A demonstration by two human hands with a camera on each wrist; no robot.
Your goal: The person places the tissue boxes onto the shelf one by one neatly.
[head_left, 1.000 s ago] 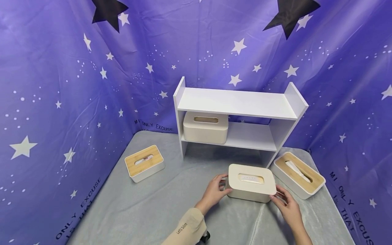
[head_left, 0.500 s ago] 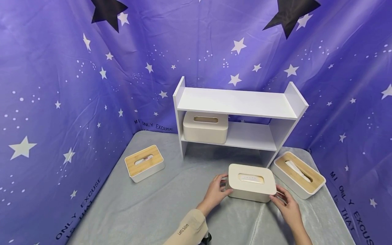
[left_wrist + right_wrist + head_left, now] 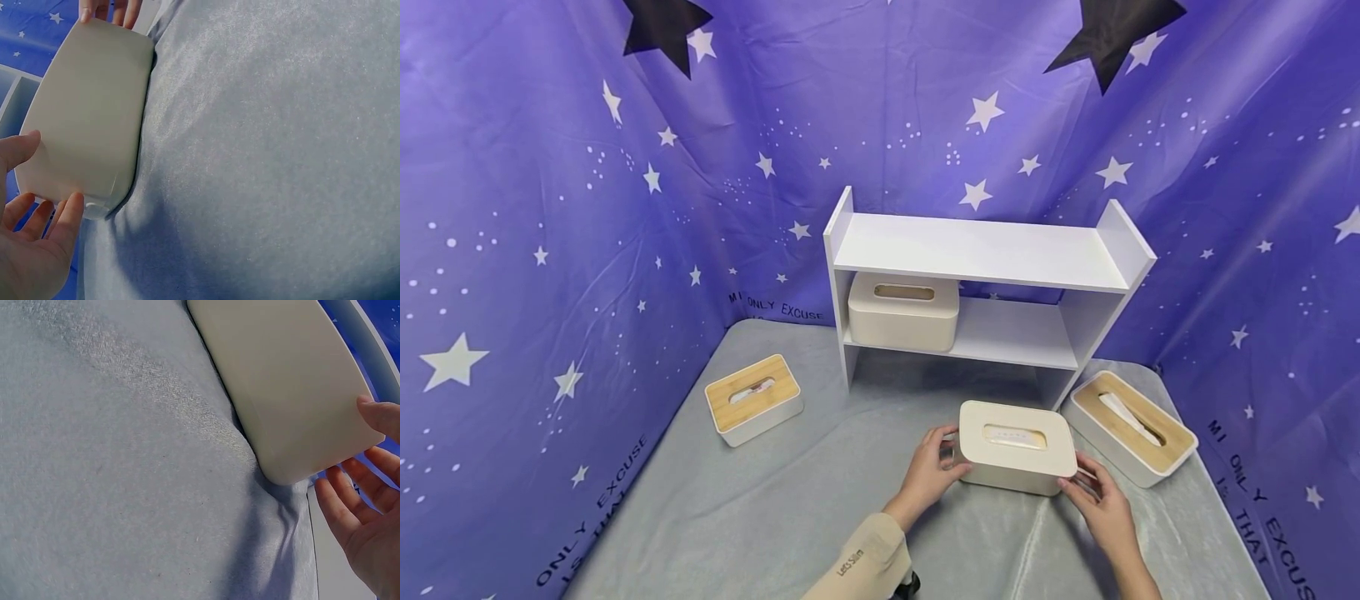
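A cream tissue box (image 3: 1017, 462) with an oval slot in its lid rests on the grey cloth, in front of a white shelf's right half. At its left end my left hand (image 3: 927, 471) grips it, thumb on the front and fingers round the side. My right hand (image 3: 1103, 504) holds the opposite end in the same way. The left wrist view shows the box's smooth front (image 3: 87, 112) with its lower edge along the cloth. In the right wrist view, the right fingertips (image 3: 322, 487) touch the end of the box.
The white two-tier shelf (image 3: 977, 246) stands behind, with another cream tissue box (image 3: 902, 325) at the left of its middle board. A bamboo-lidded tissue box (image 3: 767, 421) lies at the left; a second bamboo-lidded box (image 3: 1120, 457) sits close by the right hand. Starry purple curtains (image 3: 887, 125) surround the table.
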